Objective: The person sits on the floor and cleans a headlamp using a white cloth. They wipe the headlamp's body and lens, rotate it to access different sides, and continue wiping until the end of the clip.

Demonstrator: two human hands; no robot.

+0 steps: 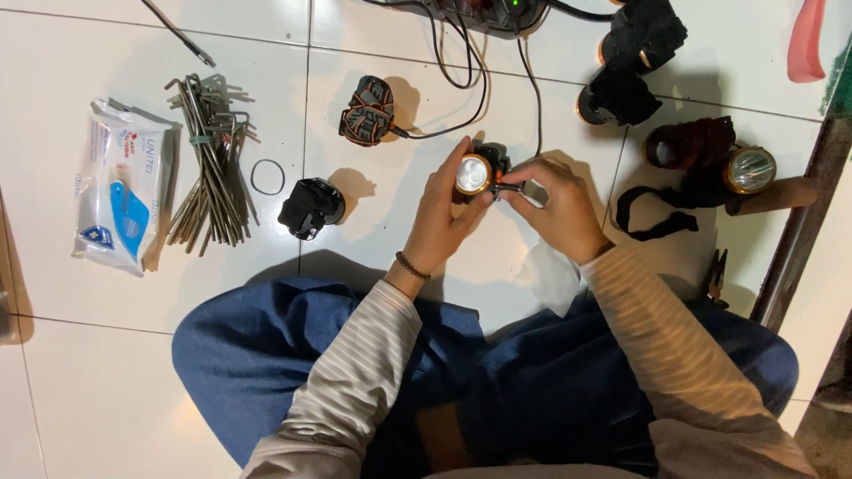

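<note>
My left hand grips a small headlamp with a copper-rimmed round lens, holding it above the white tiled floor. My right hand pinches the lamp's right side, at a dark metal bracket by its back. A black cable runs from the lamp up to a power strip at the top edge. Both sleeves are striped, and a bead bracelet sits on my left wrist.
Other headlamps lie around: one black, one orange-patterned on a cable, several with straps at the right. A bundle of metal hooks, a rubber ring and a wipes pack lie left. A white tissue rests by my knee.
</note>
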